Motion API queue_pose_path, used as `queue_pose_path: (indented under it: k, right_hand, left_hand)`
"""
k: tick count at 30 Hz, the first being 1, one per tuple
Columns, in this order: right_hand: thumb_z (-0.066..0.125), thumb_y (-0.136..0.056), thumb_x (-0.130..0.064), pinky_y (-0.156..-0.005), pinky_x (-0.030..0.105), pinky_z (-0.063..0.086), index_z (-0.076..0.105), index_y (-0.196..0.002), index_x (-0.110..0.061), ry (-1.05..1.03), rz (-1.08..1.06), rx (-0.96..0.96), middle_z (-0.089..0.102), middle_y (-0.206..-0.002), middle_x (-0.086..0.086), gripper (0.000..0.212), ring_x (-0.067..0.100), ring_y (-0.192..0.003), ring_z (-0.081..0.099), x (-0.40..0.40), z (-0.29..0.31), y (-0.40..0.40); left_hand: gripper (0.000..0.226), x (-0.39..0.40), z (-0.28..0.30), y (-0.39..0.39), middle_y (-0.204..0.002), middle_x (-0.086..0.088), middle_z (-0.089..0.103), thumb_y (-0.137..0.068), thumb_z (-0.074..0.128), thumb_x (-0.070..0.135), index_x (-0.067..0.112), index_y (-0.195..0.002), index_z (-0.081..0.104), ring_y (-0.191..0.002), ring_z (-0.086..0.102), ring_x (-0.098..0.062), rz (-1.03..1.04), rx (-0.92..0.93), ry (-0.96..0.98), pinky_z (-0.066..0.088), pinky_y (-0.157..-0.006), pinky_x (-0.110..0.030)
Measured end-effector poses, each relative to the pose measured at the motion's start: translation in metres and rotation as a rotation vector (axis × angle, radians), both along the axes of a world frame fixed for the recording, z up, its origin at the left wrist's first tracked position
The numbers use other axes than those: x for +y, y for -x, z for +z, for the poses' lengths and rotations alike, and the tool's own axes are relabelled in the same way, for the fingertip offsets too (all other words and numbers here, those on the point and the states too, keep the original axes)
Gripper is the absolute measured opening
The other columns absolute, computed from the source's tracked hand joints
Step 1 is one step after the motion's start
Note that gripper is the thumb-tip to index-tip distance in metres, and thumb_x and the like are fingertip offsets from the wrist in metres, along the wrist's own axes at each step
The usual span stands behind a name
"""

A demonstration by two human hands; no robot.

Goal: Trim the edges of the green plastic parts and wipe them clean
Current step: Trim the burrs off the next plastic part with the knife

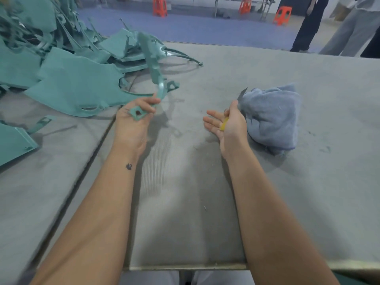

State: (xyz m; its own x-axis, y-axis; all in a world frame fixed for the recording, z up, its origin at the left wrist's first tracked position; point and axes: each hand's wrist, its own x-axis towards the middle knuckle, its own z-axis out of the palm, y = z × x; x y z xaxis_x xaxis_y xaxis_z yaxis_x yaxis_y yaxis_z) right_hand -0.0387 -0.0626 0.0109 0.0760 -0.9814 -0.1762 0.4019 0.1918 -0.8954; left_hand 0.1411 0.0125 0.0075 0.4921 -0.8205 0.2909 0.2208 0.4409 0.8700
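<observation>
Two bare forearms, no sleeves in view. Left hand (131, 122) and right hand (226, 124) wear no gloves, rings or watch. A small dark tattoo (129, 166) marks the inner left wrist. Light grey trousers (216, 277) show at the bottom edge.

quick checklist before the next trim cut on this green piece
1. Left hand grips the green strip: ok, thumb and fingers pinch its lower end.
2. Strip steady: cannot tell, it is blurred.
3. Knife held firmly in the right hand: not ok, fingers straight, only the thumb over the yellow handle.
4. Blade clear of the strip: ok, it points away, by the cloth.
5. Blue cloth at hand for wiping: ok, beside the right hand.
6. Pile of green parts out of the way: ok, off to the left.
</observation>
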Motion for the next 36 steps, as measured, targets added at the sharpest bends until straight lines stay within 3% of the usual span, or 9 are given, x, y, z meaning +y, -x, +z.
queue_pose_path:
  k: [5, 8, 11, 14, 18, 22, 29, 33, 36]
  right_hand:
    - [0.031, -0.101, -0.049, -0.077, 0.04, 0.058, 0.041, -0.08, -0.013, -0.028, 0.032, -0.068, 0.062, -0.113, 0.024, 0.043, 0.032, -0.095, 0.068, 0.001, 0.0, 0.005]
    - [0.033, -0.102, -0.046, -0.069, 0.035, 0.059, 0.041, -0.081, -0.019, 0.014, 0.109, 0.029, 0.063, -0.111, 0.021, 0.035, 0.028, -0.09, 0.07, 0.001, 0.001, 0.0]
    - [0.041, -0.101, -0.04, -0.061, 0.031, 0.059, 0.044, -0.093, -0.019, 0.06, 0.189, 0.142, 0.065, -0.101, 0.015, 0.022, 0.023, -0.078, 0.069, 0.005, -0.001, -0.012]
    - [0.058, -0.093, -0.029, -0.062, 0.034, 0.051, 0.044, -0.086, -0.019, 0.255, 0.219, 0.431, 0.061, -0.09, 0.012, 0.019, 0.022, -0.071, 0.061, 0.015, -0.011, -0.025]
    - [0.069, -0.082, -0.019, -0.059, 0.023, 0.041, 0.032, -0.071, -0.027, 0.592, 0.184, 0.851, 0.06, -0.075, -0.005, 0.04, 0.01, -0.064, 0.053, 0.026, -0.024, -0.037]
    - [0.064, -0.083, -0.003, -0.058, 0.028, 0.04, 0.029, -0.069, -0.026, 0.674, 0.176, 0.725, 0.045, -0.065, -0.01, 0.044, 0.01, -0.056, 0.043, 0.032, -0.024, -0.042]
    - [0.063, -0.083, -0.001, -0.052, 0.016, 0.034, 0.03, -0.066, -0.02, 0.639, 0.17, 0.53, 0.035, -0.056, -0.012, 0.042, 0.003, -0.05, 0.032, 0.039, -0.014, -0.04]
    - [0.062, -0.079, -0.005, -0.058, 0.038, 0.034, 0.031, -0.064, -0.018, 0.472, 0.236, 0.486, 0.035, -0.06, 0.001, 0.036, 0.023, -0.06, 0.035, 0.039, -0.01, -0.041]
    - [0.062, -0.077, -0.009, -0.058, 0.038, 0.031, 0.032, -0.064, -0.018, 0.409, 0.198, 0.477, 0.043, -0.065, 0.02, 0.035, 0.022, -0.059, 0.038, 0.039, -0.007, -0.038]
  left_hand:
    - [0.055, 0.003, -0.003, 0.003, -0.062, 0.001, 0.07, -0.072, 0.042, -0.026, 0.019, -0.044, 0.059, -0.095, 0.07, -0.014, -0.057, -0.305, -0.229, 0.053, -0.091, -0.028]
    - [0.033, 0.001, -0.005, 0.016, -0.071, -0.005, 0.072, -0.083, 0.047, -0.012, 0.012, -0.07, 0.066, -0.075, 0.07, -0.014, -0.149, -0.302, -0.349, 0.056, -0.079, -0.027]
    - [0.005, -0.004, -0.011, 0.03, -0.084, 0.006, 0.064, -0.09, 0.063, 0.016, 0.018, -0.088, 0.059, -0.075, 0.06, -0.007, 0.03, -0.413, -0.377, 0.051, -0.076, -0.028]
    - [0.014, -0.006, -0.013, 0.036, -0.1, 0.005, 0.063, -0.09, 0.061, 0.015, 0.022, -0.1, 0.054, -0.088, 0.059, -0.012, 0.109, -0.59, -0.459, 0.048, -0.076, -0.025]
    - [0.027, -0.007, -0.009, 0.033, -0.083, 0.006, 0.073, -0.089, 0.046, 0.003, 0.026, -0.099, 0.056, -0.069, 0.065, -0.008, 0.025, -0.322, -0.499, 0.05, -0.06, -0.024]
    - [0.034, -0.009, -0.01, 0.031, -0.066, 0.012, 0.07, -0.094, 0.058, 0.013, 0.019, -0.124, 0.045, -0.052, 0.059, 0.002, 0.041, -0.252, -0.395, 0.045, -0.05, -0.014]
    - [0.058, -0.013, -0.007, 0.03, -0.087, -0.018, 0.064, -0.093, 0.059, 0.002, 0.018, -0.145, 0.042, -0.073, 0.064, -0.019, -0.075, -0.208, -0.229, 0.053, -0.073, -0.031]
    - [0.06, -0.016, -0.006, 0.027, -0.084, -0.005, 0.059, -0.095, 0.051, -0.002, 0.024, -0.148, 0.037, -0.071, 0.062, -0.01, 0.076, -0.261, -0.229, 0.052, -0.063, -0.02]
    - [0.055, -0.02, -0.009, 0.019, -0.095, 0.0, 0.058, -0.097, 0.046, 0.005, 0.028, -0.146, 0.039, -0.072, 0.061, -0.013, 0.358, -0.307, -0.343, 0.052, -0.066, -0.024]
